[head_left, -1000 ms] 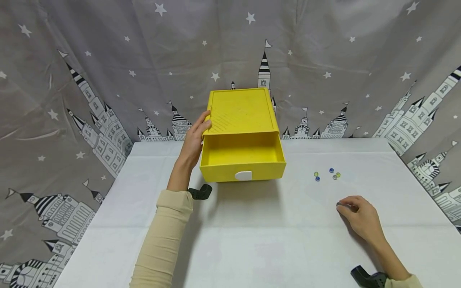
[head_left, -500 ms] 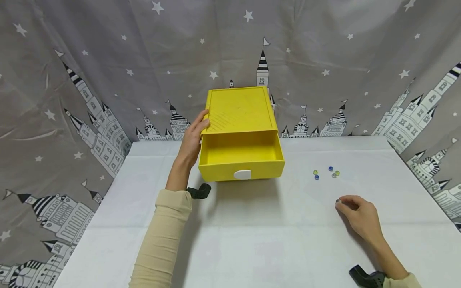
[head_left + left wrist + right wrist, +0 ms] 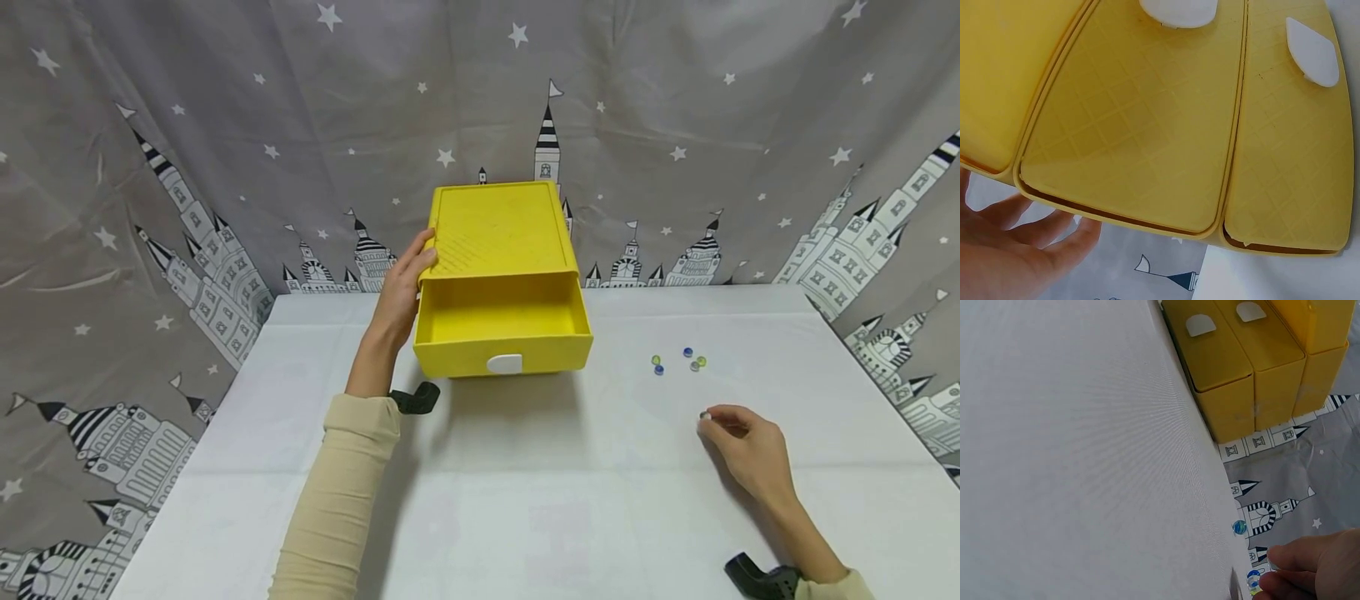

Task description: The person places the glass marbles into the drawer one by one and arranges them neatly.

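A yellow drawer unit stands at the back of the table, its top drawer pulled out and bare inside. My left hand rests against the unit's left side, fingers along the wall. In the left wrist view, the fingers lie beside the lower drawer fronts, which are closed. My right hand, low over the table at the right, pinches a small glass marble between thumb and fingertips. Several blue, yellow-green and clear marbles, such as a blue marble, lie on the cloth just beyond it.
A white cloth covers the table. Behind the unit hangs a grey curtain printed with castles and stars. White tabs, one being the top drawer's tab, stick out from the drawer fronts.
The marble in my right hand shows slightly farther forward at the fingertips. My left hand and the open drawer stay as they were.
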### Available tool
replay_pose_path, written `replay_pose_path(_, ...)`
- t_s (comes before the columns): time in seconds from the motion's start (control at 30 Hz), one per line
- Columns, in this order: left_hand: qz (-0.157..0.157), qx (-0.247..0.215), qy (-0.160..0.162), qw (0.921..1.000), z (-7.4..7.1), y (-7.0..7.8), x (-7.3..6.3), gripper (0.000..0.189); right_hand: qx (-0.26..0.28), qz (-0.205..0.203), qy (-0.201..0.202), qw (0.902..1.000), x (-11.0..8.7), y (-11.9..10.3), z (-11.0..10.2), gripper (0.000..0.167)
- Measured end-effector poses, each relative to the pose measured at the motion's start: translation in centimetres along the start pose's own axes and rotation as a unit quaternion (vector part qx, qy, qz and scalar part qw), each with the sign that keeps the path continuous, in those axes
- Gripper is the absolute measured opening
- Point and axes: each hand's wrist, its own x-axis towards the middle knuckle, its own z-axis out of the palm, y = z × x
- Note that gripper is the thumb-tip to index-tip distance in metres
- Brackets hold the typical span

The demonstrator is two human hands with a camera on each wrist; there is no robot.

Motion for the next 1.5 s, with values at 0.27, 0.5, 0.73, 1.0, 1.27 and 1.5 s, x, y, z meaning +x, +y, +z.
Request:
replay_pose_path(0.27, -0.017, 0.001, -0.017, 0.9997, -0.1, 0.0, 0.0, 0.055, 0.009, 0.02, -0.006, 0.9997, 0.1, 0.0, -0.1, 0.017)
replay_pose_path(0.5, -0.022, 0.003, -0.029, 0.9993, -0.2, 0.0, 0.1, 0.057, 0.009, 0.027, -0.008, 0.9996, 0.0, 0.0, -0.1, 0.018)
replay_pose_path(0.73, -0.025, 0.005, -0.029, 0.9993, -0.2, 0.2, 0.1, 0.058, 0.015, 0.027, -0.007, 0.9995, 0.1, 0.0, -0.1, 0.017)
replay_pose_path(1.0, -0.025, 0.005, -0.024, 0.9994, -0.3, 0.2, 0.1, 0.057, 0.023, 0.031, -0.011, 0.9992, 0.2, -0.4, -0.1, 0.018)
replay_pose_path(1.27, -0.02, 0.004, -0.02, 0.9996, -0.3, 0.3, 0.0, 0.056, 0.051, 0.032, -0.014, 0.9981, 0.4, -1.2, -0.2, 0.019)
replay_pose_path(1.5, -0.015, 0.004, -0.021, 0.9997, -0.2, 0.1, 0.1, 0.056, 0.078, 0.043, -0.023, 0.9958, 0.6, -2.7, -0.8, 0.024)
